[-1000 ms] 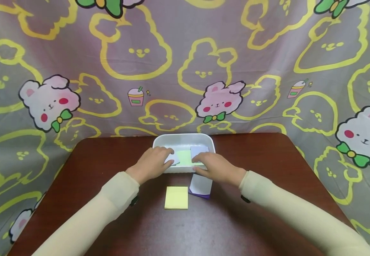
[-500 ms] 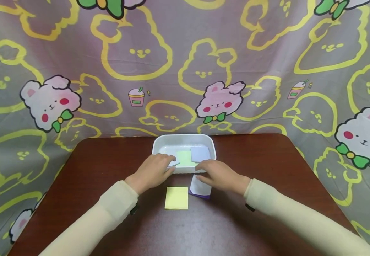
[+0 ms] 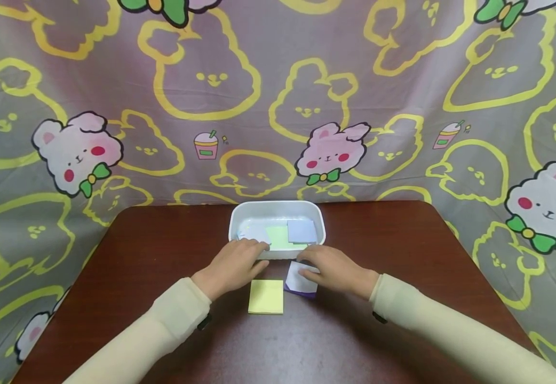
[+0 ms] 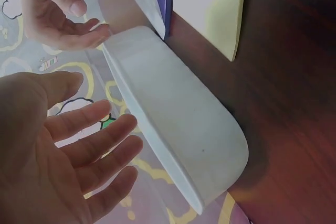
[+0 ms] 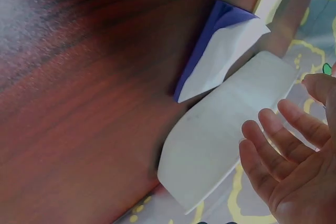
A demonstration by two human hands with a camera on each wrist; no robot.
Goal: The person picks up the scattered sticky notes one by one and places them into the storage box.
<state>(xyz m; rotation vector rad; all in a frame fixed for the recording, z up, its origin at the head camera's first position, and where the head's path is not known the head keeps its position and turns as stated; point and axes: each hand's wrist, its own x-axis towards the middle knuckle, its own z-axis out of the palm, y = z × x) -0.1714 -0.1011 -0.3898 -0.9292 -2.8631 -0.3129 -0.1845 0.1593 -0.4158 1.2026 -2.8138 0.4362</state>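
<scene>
A white plastic tray [image 3: 278, 207] stands at the back middle of the table, with a pale green pad [image 3: 278, 234], a light blue pad [image 3: 302, 231] and a whitish pad [image 3: 255, 233] lying inside. My left hand [image 3: 236, 266] hovers at the tray's front left edge, fingers relaxed and holding nothing. At the front right edge my right hand [image 3: 338, 272] hangs with loosely bent fingers, over a purple pad with a white top sheet [image 3: 302, 280]. A yellow sticky note pad [image 3: 265, 297] lies in front of the tray, left of the purple one.
The dark brown wooden table [image 3: 278, 352] reaches back to a patterned cloth [image 3: 239, 106] with cartoon bunnies, which hangs behind and at both sides. Each wrist carries a small dark device below the sleeve cuff.
Both hands have drawn back out of the tray toward the person, leaving the pads inside more visible. The tray and the pads in front have stayed in place.
</scene>
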